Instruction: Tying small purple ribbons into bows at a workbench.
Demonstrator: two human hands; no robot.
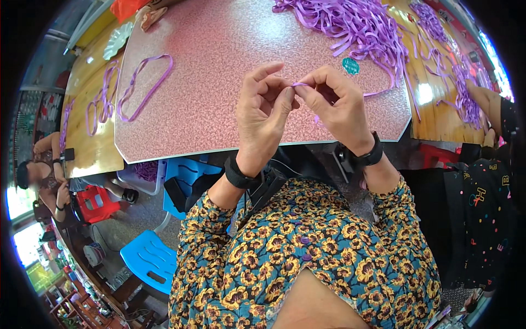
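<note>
Your left hand (pixel 266 107) and right hand (pixel 334 104) pinch a purple ribbon strip (pixel 300 84), and each wrist wears a black band. Your sleeves are teal with yellow and brown flowers. The tabletop (pixel 219 55) beneath is speckled pink with a pale edge. A heap of purple ribbon (pixel 356 24) lies on it, beside a small teal round sticker (pixel 350 65), and a purple ribbon loop (pixel 143 85). The plastic stool (pixel 150 257) below is bright blue; another stool (pixel 97 202) is red.

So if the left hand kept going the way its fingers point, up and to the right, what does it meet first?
The left hand would first meet the right hand: their fingertips already pinch the same small purple strip between them. Beyond lies the purple strip pile, though depth is unclear.
</note>
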